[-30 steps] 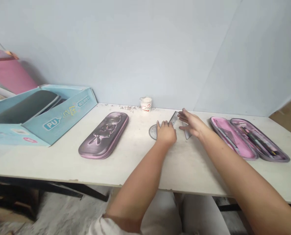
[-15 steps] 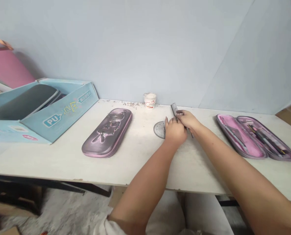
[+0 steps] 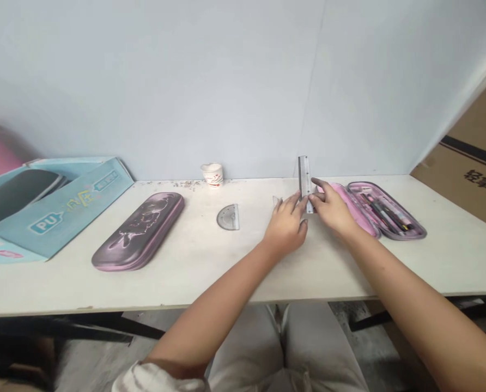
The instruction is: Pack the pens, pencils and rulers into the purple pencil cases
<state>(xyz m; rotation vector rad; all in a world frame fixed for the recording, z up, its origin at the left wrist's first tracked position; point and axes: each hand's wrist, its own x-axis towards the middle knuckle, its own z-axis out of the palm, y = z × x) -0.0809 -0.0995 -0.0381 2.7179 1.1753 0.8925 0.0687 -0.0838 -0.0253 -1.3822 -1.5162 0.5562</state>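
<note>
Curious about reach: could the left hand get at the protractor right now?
Probably yes: the protractor lies uncovered on the table, with nothing between it and the left hand, though that hand is at the ruler.

My left arm: bare forearm (image 3: pixel 222 302), slanting up and inward from a crumpled off-white cloth sleeve (image 3: pixel 157 378) at the elbow. My left hand (image 3: pixel 284 227): back uppermost, fingers forward and slightly spread, thumb on the inner side. My right arm: bare forearm (image 3: pixel 406 291), slanting up and inward from the lower right corner, wrist nearly straight. My right hand (image 3: pixel 333 209): grip closed, uppermost finger extended leftward, thumb hard to distinguish. Both hands: side by side, fingertips close together.
</note>
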